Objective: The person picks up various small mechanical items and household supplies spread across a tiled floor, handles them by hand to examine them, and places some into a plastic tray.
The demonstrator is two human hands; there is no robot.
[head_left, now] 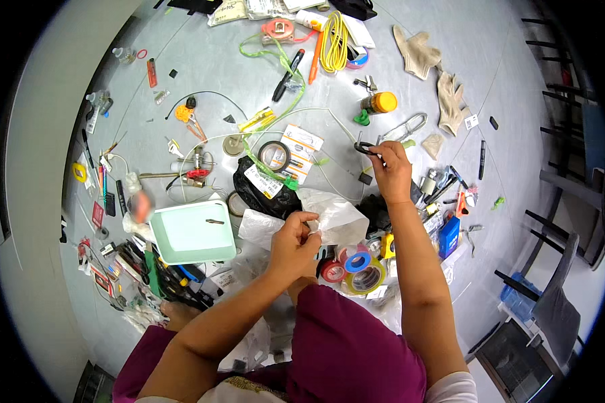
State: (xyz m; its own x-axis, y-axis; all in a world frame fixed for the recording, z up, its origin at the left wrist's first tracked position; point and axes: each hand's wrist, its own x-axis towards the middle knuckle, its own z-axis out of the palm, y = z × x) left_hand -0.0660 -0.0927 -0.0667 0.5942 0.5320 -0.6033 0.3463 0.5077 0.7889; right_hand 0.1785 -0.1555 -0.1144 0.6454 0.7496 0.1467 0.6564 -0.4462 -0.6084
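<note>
My left hand pinches the edge of a crumpled white plastic sheet between thumb and finger. Farther out and to the right, my right hand is closed on a small black loop-shaped piece, whose exact kind I cannot make out. A bent metal wire hook lies on the floor just beyond it. Left of the sheet sits a black plastic bag with a white label. Rolls of tape, including a red roll and a yellow roll, rest below my left hand.
A pale green tray at left holds one small metal piece. Beyond lie an orange-capped jar, coiled yellow cord, knitted gloves and a tape measure. Tools and pens crowd both sides. Chairs stand at right.
</note>
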